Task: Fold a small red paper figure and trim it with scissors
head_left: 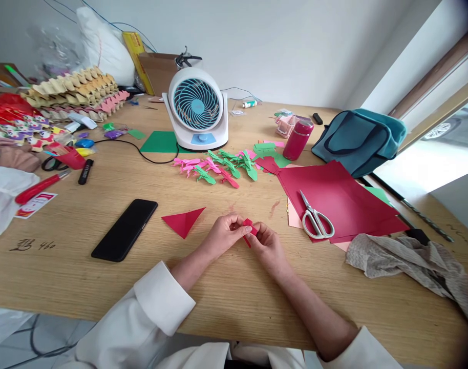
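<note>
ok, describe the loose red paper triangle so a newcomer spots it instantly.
From the white fan on the table, come nearer, to the black phone. Just right of the phone, short of the left hand, lies the red paper triangle. It is three-cornered and far smaller than the red sheets under the scissors.

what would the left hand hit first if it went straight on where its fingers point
Beyond the folded red paper it holds, the left hand would probably meet the right hand first; their exact gap in depth is unclear.
</note>
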Available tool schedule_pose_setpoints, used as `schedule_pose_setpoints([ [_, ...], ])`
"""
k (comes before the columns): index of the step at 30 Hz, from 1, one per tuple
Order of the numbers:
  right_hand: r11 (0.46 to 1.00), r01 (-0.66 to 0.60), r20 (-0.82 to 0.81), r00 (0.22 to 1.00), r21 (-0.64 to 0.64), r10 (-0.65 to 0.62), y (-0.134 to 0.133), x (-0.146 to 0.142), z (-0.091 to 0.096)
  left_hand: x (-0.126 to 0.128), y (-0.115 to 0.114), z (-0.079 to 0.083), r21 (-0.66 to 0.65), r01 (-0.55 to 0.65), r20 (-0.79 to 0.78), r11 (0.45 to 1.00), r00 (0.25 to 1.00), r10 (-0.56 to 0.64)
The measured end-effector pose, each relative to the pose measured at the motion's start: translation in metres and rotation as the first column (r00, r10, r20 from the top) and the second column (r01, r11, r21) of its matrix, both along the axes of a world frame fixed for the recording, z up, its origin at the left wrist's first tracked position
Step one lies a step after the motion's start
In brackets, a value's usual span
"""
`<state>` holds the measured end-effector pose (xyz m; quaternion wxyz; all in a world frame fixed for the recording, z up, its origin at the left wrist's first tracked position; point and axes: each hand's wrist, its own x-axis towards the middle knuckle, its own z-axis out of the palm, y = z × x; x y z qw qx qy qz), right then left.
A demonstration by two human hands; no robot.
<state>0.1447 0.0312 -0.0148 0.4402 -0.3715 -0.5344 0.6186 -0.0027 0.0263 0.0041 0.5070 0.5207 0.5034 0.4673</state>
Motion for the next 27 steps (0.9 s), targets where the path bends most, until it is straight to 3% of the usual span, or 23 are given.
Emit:
schedule_pose_setpoints([
  [6, 0.994, -0.103, -0.065, 0.993, -0.049, 0.099, 0.003, 0.004, 0.004, -0.007, 0.003, 0.004, -0.053, -0.009, 0.134, 0.999, 0.991, 0.016],
  [11, 0.997, 0.032, -0.037, 0.999, -0.072, -0.035, 0.011, 0.014, 0.009, -0.014, 0.007, 0.002, -0.054, 0.021, 0.144, 0.998, 0.989, -0.013],
  [18, 0.995, 0.083, 0.017, 0.996, -0.061, -0.082, 0.015, 0.022, 0.012, -0.012, 0.006, 0.002, 0.015, 0.159, -0.104, 0.987, 0.982, -0.156],
  [24, 1.0, -0.002, 0.047, 0.999, -0.028, 0.004, 0.018, 0.024, 0.011, -0.008, 0.0, 0.003, 0.079, 0.122, -0.254, 0.989, 0.962, -0.099],
  [27, 0.995, -0.101, 0.103, 0.989, -0.019, 0.102, 0.022, 0.029, 0.009, -0.009, -0.001, 0.004, 0.086, 0.168, -0.352, 0.982, 0.927, -0.128],
])
